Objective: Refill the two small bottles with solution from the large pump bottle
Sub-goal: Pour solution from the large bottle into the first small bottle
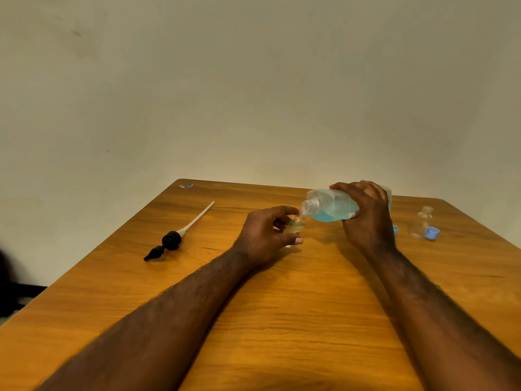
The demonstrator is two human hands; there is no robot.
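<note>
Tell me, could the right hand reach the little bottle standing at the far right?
Probably within reach, but not now: the right hand grips the big bottle, tipped over the small bottle in the left hand. Only a blue cap lies beside the little bottle.

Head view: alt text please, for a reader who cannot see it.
The right hand tips the large bottle of blue liquid toward a small bottle held by the left hand on a wooden table. The pump lies at left; a second small bottle and a blue cap stand at right.
</note>
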